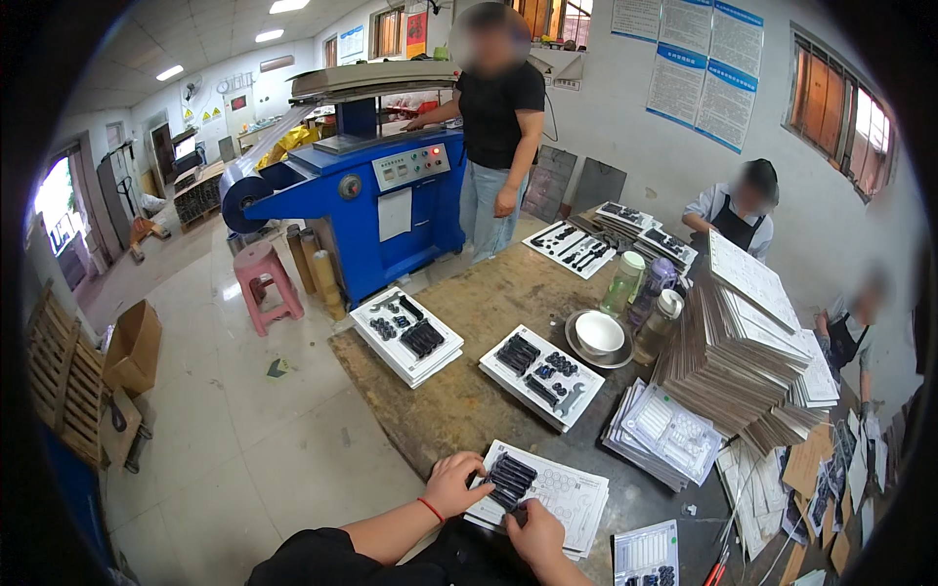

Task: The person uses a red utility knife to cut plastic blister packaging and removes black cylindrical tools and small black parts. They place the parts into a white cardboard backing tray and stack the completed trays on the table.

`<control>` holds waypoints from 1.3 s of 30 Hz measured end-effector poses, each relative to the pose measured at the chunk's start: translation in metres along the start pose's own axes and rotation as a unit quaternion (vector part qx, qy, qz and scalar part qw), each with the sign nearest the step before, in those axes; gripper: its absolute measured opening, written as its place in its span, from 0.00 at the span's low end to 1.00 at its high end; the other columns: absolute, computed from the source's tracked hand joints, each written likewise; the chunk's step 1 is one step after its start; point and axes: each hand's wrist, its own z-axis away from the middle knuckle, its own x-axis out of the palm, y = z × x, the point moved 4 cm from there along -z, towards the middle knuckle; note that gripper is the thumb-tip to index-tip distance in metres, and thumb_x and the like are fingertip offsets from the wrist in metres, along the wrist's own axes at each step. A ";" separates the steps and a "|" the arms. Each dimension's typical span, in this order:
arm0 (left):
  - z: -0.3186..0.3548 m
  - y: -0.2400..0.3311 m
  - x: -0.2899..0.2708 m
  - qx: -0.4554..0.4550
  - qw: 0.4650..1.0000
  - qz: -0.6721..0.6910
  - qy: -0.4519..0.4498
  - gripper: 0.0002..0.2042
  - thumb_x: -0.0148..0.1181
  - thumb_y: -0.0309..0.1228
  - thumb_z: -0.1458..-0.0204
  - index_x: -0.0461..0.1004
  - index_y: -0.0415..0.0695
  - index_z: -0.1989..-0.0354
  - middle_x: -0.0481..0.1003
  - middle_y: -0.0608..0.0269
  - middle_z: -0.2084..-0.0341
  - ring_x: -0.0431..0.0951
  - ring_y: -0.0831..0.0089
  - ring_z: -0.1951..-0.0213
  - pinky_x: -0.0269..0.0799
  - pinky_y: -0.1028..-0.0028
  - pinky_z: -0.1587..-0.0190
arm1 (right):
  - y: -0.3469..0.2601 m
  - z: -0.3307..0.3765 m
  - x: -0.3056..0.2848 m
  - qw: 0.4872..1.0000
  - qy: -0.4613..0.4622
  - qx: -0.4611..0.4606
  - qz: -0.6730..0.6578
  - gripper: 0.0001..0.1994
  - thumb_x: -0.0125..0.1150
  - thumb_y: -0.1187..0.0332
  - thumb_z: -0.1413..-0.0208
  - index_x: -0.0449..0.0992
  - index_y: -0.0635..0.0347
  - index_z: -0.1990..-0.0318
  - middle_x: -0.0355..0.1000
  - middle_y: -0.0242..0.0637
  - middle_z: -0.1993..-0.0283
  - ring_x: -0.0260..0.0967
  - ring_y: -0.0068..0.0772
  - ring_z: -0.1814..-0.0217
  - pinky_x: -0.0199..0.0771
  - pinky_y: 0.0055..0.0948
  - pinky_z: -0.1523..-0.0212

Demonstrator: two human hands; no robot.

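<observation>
L hand (456, 485) loosely open at left ends, black metal-looking rods (512, 480) | R hand (538, 533) curled, grip unclear | rods atop white printed-card stack (572, 493) | prob. stiff, slick; take mid-length

Black rods (513, 477): metal by look, smooth, semi-gloss. Stacked sheets (572, 501): paper-like faces, smooth, matt; I cannot tell paper from card over my remote view. Tabletop (430, 410): worn, blotched, mostly matt. Bowl (599, 333): smooth, glossy; dish (608, 362): metal, dull sheen. Blue machine (337, 244): smooth painted metal, glossy. Pink stool (257, 259): smooth plastic. Floor (215, 400): polished, reflective. Carton (137, 342): matt cardboard. Pallet (63, 376): rough, bare wood.
</observation>
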 end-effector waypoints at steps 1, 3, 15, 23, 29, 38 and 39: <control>-0.002 0.001 0.000 0.002 1.000 0.003 0.004 0.14 0.69 0.41 0.54 0.74 0.51 0.63 0.73 0.62 0.51 0.71 0.59 0.48 0.62 0.60 0.44 | 0.001 -0.002 -0.001 1.000 0.005 -0.001 0.003 0.16 0.68 0.58 0.52 0.75 0.59 0.62 0.78 0.45 0.70 0.77 0.51 0.66 0.76 0.44 0.65; -0.001 -0.002 0.007 0.018 1.000 -0.008 0.017 0.15 0.69 0.41 0.54 0.75 0.51 0.62 0.73 0.61 0.51 0.71 0.58 0.47 0.63 0.59 0.45 | 0.006 0.003 -0.002 1.000 0.004 0.008 0.014 0.16 0.68 0.58 0.51 0.75 0.59 0.62 0.77 0.46 0.69 0.77 0.51 0.65 0.76 0.45 0.63; -0.021 -0.018 0.017 -0.179 0.878 0.444 0.009 0.23 0.53 0.25 0.39 0.59 0.35 0.36 0.62 0.48 0.35 0.56 0.61 0.30 0.53 0.66 0.31 | 0.015 -0.005 -0.027 0.983 0.072 -0.060 -0.158 0.23 0.70 0.71 0.55 0.69 0.66 0.50 0.68 0.49 0.49 0.70 0.49 0.56 0.73 0.38 0.55; -0.021 -0.017 0.038 -0.143 0.861 0.486 -0.035 0.24 0.50 0.27 0.36 0.56 0.35 0.32 0.59 0.47 0.33 0.55 0.61 0.30 0.50 0.66 0.30 | -0.011 -0.035 -0.019 0.995 0.032 -0.086 -0.041 0.37 0.74 0.64 0.61 0.66 0.57 0.39 0.59 0.45 0.32 0.70 0.50 0.41 0.75 0.40 0.45; -0.021 -0.006 0.031 -0.123 0.892 0.433 -0.029 0.23 0.49 0.30 0.34 0.58 0.35 0.33 0.63 0.50 0.36 0.63 0.65 0.35 0.56 0.69 0.34 | -0.001 -0.042 -0.021 0.991 -0.011 -0.117 -0.057 0.38 0.73 0.65 0.63 0.66 0.55 0.39 0.62 0.40 0.35 0.71 0.46 0.42 0.75 0.39 0.47; -0.019 -0.012 0.034 -0.090 0.928 0.362 -0.010 0.24 0.54 0.30 0.38 0.61 0.38 0.35 0.64 0.49 0.36 0.64 0.63 0.35 0.57 0.68 0.34 | -0.014 -0.034 -0.018 0.994 0.020 -0.098 -0.038 0.39 0.75 0.64 0.64 0.67 0.54 0.39 0.63 0.42 0.36 0.71 0.47 0.43 0.76 0.39 0.49; -0.019 -0.018 0.038 -0.084 0.929 0.360 -0.009 0.25 0.56 0.29 0.40 0.61 0.39 0.35 0.64 0.49 0.36 0.63 0.61 0.34 0.56 0.67 0.33 | -0.015 -0.032 -0.019 0.994 0.015 -0.104 -0.035 0.39 0.75 0.63 0.64 0.66 0.55 0.39 0.63 0.43 0.35 0.71 0.48 0.43 0.76 0.40 0.49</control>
